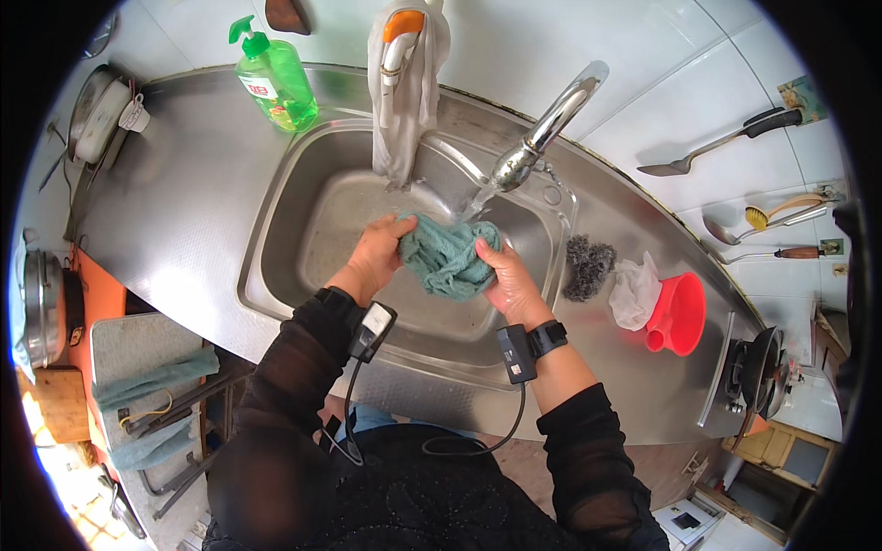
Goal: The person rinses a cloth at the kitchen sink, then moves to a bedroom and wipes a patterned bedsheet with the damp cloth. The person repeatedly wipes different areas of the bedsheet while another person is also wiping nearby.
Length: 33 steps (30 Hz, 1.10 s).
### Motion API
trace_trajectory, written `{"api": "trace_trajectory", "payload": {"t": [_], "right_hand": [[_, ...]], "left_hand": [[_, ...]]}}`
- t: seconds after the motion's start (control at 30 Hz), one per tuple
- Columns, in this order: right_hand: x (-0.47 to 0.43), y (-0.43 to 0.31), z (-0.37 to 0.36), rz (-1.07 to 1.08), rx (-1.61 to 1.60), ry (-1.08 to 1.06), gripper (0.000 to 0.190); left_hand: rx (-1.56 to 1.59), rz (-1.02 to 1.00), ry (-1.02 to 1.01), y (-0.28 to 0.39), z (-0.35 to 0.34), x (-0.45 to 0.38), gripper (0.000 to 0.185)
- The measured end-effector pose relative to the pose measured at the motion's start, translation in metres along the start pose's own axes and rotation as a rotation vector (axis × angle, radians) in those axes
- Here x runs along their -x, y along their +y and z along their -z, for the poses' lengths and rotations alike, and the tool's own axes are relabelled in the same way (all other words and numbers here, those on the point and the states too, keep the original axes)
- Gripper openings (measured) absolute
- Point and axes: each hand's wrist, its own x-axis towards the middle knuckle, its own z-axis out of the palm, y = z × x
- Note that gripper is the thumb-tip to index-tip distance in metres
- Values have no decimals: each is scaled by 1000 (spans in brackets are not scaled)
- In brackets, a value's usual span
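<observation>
A bunched green cloth (448, 258) is held between my two hands above the stainless steel sink basin (331, 227). My left hand (375, 255) grips its left side, and my right hand (506, 275) has the right side with the thumb on top. Water (477, 204) runs from the chrome faucet (527, 155) just behind the cloth. Under the cloth, part of the basin floor is hidden.
A pale cloth (406, 103) drapes over an orange-handled tap into the basin. Behind left stands a green soap pump bottle (279, 86). Right of the sink lie a dark scouring pad (588, 267), a crumpled plastic bag (632, 293) and a red plastic scoop (681, 313).
</observation>
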Motion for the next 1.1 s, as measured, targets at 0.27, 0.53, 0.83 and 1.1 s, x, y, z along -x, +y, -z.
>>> {"api": "trace_trajectory", "payload": {"t": [0.27,0.53,0.83,1.1], "right_hand": [[-11,12,-11,51,15,3,60],[-3,16,-16,40,16,250,40],[-15,38,-20,-138,-83,68,39],[-13,37,-17,-51,-63,85,36]], "left_hand": [[-50,-27,-198,-18,-27,18,65],[-147,-95,112,-16,-28,20,26],[-1115,-881,524,-59,-74,18,34],[-400,-265,335,-57,-39,-21,29]]}}
